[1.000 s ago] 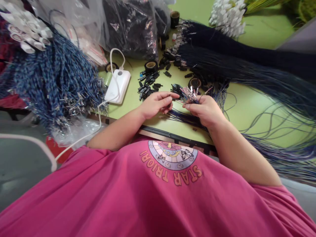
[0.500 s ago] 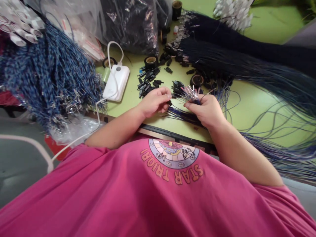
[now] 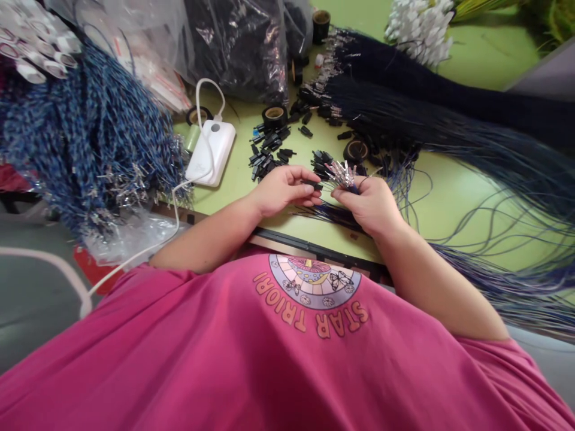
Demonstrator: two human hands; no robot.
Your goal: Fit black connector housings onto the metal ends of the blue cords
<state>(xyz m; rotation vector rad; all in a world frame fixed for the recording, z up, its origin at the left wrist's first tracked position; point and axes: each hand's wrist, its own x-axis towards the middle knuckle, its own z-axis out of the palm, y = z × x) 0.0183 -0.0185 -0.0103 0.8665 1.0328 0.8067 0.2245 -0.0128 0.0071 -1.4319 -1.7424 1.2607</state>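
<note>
Between the thumb and fingers of my left hand [image 3: 287, 190] is a small black plastic connector housing [image 3: 313, 185], lying roughly level. Close to its right, my right hand [image 3: 375, 203] is closed round a bundle of thin wires with silvery metal terminals [image 3: 342, 173] fanning out above the thumb. The housing and the terminals look slightly apart. Loose dark blue wires [image 3: 332, 214] lie on the table below both hands. Just beyond my fingers are piles of similar black connector housings [image 3: 265, 160].
A white power bank [image 3: 211, 152] with a cable lies left on the green table [image 3: 476, 179]. Blue twisted wires [image 3: 90, 131] hang at far left. Black tape rolls [image 3: 274, 115], a plastic bag of black parts [image 3: 238, 48] and a long dark wire bundle [image 3: 404, 78] lie farther back.
My left hand has shifted slightly right, and the black connector housing in its fingers now shows more plainly. My right hand has moved a little left and down with the wires.
</note>
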